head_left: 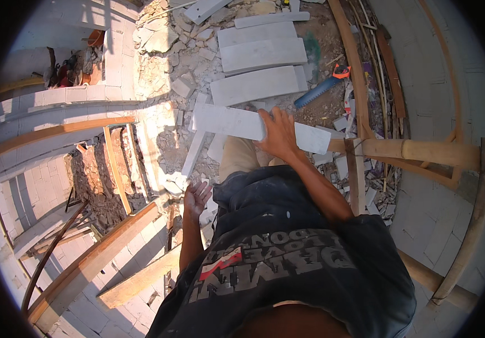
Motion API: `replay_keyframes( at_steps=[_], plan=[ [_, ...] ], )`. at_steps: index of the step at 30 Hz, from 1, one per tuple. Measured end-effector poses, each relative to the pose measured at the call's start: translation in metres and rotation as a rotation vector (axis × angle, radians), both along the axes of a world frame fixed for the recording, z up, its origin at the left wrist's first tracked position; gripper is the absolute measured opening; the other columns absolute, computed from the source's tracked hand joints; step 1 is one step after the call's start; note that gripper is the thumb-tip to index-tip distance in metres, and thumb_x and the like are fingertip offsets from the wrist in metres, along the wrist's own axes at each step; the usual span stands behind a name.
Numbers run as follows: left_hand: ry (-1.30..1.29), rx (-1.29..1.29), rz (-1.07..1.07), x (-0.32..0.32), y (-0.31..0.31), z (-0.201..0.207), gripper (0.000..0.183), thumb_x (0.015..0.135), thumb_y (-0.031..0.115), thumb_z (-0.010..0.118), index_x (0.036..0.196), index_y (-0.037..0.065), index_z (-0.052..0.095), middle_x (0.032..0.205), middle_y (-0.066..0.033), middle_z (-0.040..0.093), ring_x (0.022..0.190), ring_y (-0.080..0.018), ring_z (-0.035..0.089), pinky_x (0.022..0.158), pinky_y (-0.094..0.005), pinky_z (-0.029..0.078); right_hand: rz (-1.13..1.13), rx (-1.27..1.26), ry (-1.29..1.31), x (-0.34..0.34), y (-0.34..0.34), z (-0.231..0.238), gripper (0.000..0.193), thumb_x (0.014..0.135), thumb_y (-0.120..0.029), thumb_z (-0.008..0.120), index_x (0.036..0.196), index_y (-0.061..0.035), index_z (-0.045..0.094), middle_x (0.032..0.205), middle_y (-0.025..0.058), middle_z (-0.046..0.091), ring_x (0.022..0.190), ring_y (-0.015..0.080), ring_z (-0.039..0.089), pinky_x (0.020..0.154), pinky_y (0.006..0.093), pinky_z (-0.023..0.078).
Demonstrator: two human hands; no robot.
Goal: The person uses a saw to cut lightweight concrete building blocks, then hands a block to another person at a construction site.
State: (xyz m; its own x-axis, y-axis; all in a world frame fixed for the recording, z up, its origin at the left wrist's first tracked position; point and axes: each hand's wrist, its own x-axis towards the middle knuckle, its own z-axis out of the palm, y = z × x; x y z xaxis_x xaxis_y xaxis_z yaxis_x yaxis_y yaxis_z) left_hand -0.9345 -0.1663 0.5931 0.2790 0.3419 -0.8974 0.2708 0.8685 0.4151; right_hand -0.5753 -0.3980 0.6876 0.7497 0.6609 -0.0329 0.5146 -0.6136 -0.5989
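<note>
My right hand point(279, 134) grips a long pale grey lightweight block point(228, 121) across its width, thumb on one side and fingers over the other. The block lies level in front of my legs. Lower and to the left, my left hand point(198, 197) is empty, with its palm up and fingers spread. Near it a narrow white strip of block point(193, 153) slants down from under the held block's left end. Beyond the held block, several similar blocks point(258, 85) lie in a row on the ground. A handsaw point(318, 93) with a blue blade and orange handle rests to their right.
Broken rubble point(183, 84) covers the ground at left. A wooden beam point(417, 151) runs across at right, joined to upright timbers point(357, 174). Block walls point(451, 84) stand at both sides. Planks point(93, 259) lean at the lower left.
</note>
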Motion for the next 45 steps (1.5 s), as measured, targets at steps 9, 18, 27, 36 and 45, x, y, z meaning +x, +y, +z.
replay_keyframes(
  at_steps=[9,18,27,36,45],
  plan=[
    [0.532,0.284,-0.993,0.004,0.037,-0.076,0.055,0.099,0.038,0.058,0.139,0.000,0.060,0.121,-0.0150,0.074,0.108,-0.0305,0.070,0.091,-0.0437,0.052,-0.097,-0.171,0.060,0.147,0.074,-0.065,0.087,0.063,-0.030,0.094,0.138,-0.0065,0.057,0.120,0.0188,0.053,0.115,0.0404,0.053,0.096,0.0523,0.043],
    [0.291,0.118,-0.310,0.190,0.121,-0.028,0.053,0.104,0.039,0.057,0.142,0.003,0.052,0.125,-0.0181,0.069,0.107,-0.0286,0.072,0.084,-0.0411,0.059,-0.276,-0.309,-0.027,0.296,0.072,-0.041,0.093,0.061,-0.032,0.096,0.139,-0.0002,0.056,0.120,0.0234,0.055,0.114,0.0434,0.056,0.097,0.0530,0.048],
    [0.307,0.032,-0.366,0.272,0.107,-0.034,0.054,0.099,0.038,0.057,0.141,0.004,0.055,0.120,-0.0151,0.070,0.102,-0.0267,0.073,0.084,-0.0456,0.057,-0.459,-0.379,-0.218,0.444,0.070,0.008,0.096,0.060,-0.036,0.096,0.138,0.0037,0.056,0.121,0.0248,0.056,0.113,0.0444,0.059,0.097,0.0536,0.050],
    [0.363,0.105,-0.182,0.410,0.144,-0.058,0.051,0.103,0.034,0.059,0.142,0.001,0.056,0.117,-0.0144,0.071,0.096,-0.0250,0.074,0.073,-0.0350,0.058,-0.309,-0.492,-0.121,0.636,0.156,-0.041,0.100,0.060,-0.042,0.096,0.136,0.0081,0.056,0.125,0.0292,0.057,0.115,0.0451,0.059,0.098,0.0518,0.051],
    [0.625,0.119,0.388,0.603,0.078,0.028,0.046,0.105,0.032,0.059,0.136,-0.002,0.061,0.119,-0.0158,0.072,0.104,-0.0246,0.071,0.083,-0.0358,0.055,0.168,-0.648,-0.037,0.843,0.303,-0.173,0.100,0.065,-0.041,0.094,0.145,-0.0018,0.049,0.140,0.0256,0.053,0.129,0.0443,0.051,0.107,0.0577,0.044]
  ],
)
